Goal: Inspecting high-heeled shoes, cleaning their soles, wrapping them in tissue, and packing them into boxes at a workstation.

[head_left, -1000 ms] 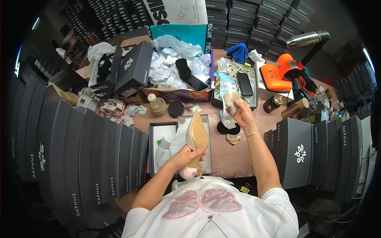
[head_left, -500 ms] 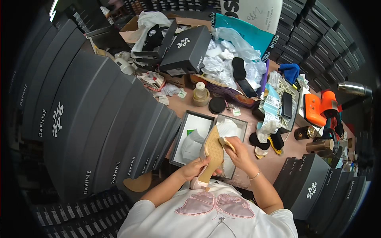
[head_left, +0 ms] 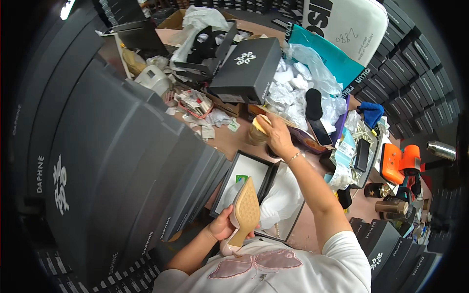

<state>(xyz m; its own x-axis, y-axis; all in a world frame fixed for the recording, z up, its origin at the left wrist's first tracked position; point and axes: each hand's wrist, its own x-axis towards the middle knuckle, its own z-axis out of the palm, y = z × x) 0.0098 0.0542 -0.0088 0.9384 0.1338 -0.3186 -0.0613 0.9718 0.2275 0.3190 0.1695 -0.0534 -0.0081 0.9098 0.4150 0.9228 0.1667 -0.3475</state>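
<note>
A heeled shoe (head_left: 246,211) is in my left hand (head_left: 222,225), its tan sole turned up and its pale pink heel close to my shirt. My fingers close around its middle. Out over the table, my right hand (head_left: 278,136) pinches a small yellowish sponge pad (head_left: 262,123). The pad is at the top of a squat bottle (head_left: 256,136), whose cap is hidden by my hand. Below the shoe lies an open grey shoebox (head_left: 267,181) with white tissue paper (head_left: 281,195) in it. Part of another shoe shows in the box's near end.
Tall stacks of dark shoeboxes (head_left: 122,161) crowd the left, with more boxes (head_left: 378,244) at the lower right. A closed shoebox (head_left: 246,71) and a bin of crumpled white paper (head_left: 288,93) stand behind. An orange tool (head_left: 400,160) and a phone (head_left: 320,133) lie to the right.
My right hand has left the shoe's sole and reached forward to the bottle with the pad. My left hand still holds the shoe, now slightly lower and further left. The whole view has shifted.
</note>
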